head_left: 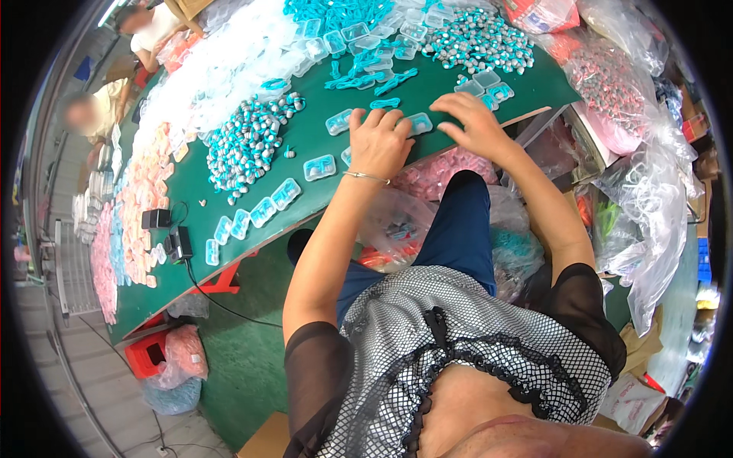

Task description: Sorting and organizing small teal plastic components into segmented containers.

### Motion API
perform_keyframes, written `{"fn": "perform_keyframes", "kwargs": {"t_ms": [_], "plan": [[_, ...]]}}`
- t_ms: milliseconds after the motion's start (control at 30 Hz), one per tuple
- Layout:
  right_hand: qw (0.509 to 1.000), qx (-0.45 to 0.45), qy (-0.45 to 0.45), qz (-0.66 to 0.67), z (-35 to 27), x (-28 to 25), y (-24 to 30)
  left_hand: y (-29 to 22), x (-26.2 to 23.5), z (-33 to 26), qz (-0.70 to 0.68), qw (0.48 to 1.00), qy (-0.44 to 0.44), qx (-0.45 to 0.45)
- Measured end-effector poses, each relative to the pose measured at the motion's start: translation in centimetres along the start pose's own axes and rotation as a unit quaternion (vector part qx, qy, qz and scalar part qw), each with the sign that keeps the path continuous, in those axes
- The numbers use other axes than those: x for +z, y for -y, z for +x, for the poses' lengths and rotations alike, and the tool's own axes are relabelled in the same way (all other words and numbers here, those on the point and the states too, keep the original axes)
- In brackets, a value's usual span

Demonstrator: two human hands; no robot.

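Observation:
My left hand point(379, 145) reaches over the green table's front edge, fingers bent and slightly apart. Its palm hides whatever lies beneath. A small clear plastic case point(338, 122) with teal contents lies by its fingertips, and another case point(419, 124) sits just right of its fingers. My right hand point(475, 128) hovers to the right of that second case, thumb and fingers apart, with nothing between them. Left of my left hand, a filled case point(319, 167) lies flat. Beyond my hands is a short teal cord bundle point(385, 102).
Several closed cases point(263, 211) line the front edge at left. Behind them are a heap of teal-and-grey earplug-like pieces point(243, 145) and a black device point(179, 244). Farther back lie teal cords point(336, 15) and a second heap point(481, 42). Clear bags point(645, 206) stand at right. Two people sit at far left.

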State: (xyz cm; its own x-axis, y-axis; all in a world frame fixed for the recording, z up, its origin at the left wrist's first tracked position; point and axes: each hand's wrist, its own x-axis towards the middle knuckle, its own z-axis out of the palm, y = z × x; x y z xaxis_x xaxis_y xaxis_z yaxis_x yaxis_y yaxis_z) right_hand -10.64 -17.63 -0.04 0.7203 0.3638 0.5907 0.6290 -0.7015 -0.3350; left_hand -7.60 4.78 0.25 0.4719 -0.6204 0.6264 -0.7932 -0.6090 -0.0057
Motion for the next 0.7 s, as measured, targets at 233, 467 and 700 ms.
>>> {"fn": "perform_keyframes", "kwargs": {"t_ms": [233,467,700], "plan": [[0.984,0.117,-0.095,-0.092,-1.0,-4.7,-7.4,-2.9,1.4,2.4,-0.065,0.996,-0.007,-0.063],[0.977,0.121,-0.046,-0.169,-1.3,-4.4,-9.6,-7.8,7.3,7.9,-0.032,0.987,0.074,-0.137],[0.974,0.138,-0.029,-0.177,-1.2,-4.6,-8.2,-7.2,7.6,7.4,-0.028,0.987,0.09,-0.131]]}}
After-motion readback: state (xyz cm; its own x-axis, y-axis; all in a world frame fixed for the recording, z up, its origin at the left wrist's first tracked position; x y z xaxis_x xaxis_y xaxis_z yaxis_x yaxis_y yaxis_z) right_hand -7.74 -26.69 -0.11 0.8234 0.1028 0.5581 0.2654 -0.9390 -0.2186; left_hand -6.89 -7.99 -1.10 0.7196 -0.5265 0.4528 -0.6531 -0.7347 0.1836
